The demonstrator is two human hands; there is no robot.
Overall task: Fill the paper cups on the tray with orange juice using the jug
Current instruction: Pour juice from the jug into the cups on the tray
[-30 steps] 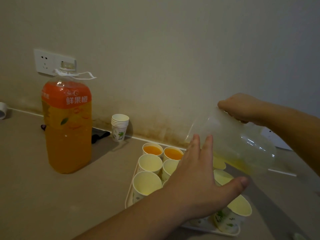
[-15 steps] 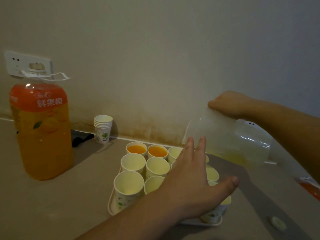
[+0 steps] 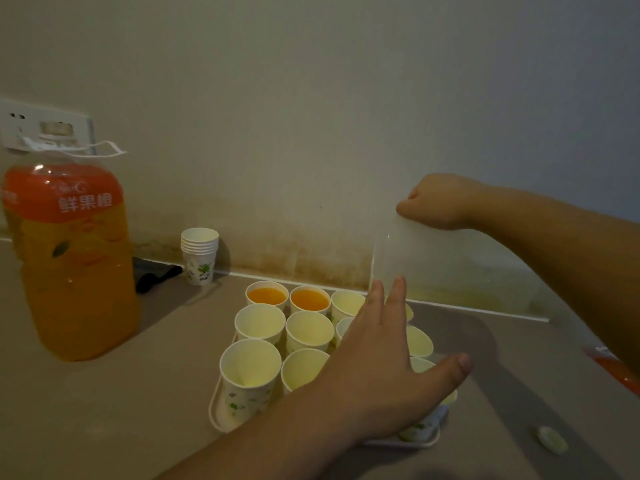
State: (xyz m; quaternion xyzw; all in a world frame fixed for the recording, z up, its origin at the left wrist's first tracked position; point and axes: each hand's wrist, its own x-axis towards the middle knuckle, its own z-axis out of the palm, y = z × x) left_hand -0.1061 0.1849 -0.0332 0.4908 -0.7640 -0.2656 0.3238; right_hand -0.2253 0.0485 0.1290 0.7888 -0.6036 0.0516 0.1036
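A white tray (image 3: 216, 408) on the counter holds several paper cups. The two back-left cups (image 3: 266, 295) hold orange juice; the others in sight, such as the front-left cup (image 3: 250, 365), look empty. My right hand (image 3: 438, 202) grips the top of a clear plastic jug (image 3: 450, 271), tipped on its side above the tray's back right, with a little juice lying in it. My left hand (image 3: 384, 362) hovers over the tray's right half, fingers straight and spread, hiding some cups.
A big bottle of orange juice (image 3: 72, 265) stands at the left. A stack of spare paper cups (image 3: 200, 252) and a black object (image 3: 156, 275) sit by the wall. A small white cap (image 3: 553, 439) lies at the right front, an orange item (image 3: 620, 370) at the right edge.
The view has shifted right, so the bottle and tray sit further left in frame. The jug stays tipped in my right hand and my left hand stays spread over the cups.
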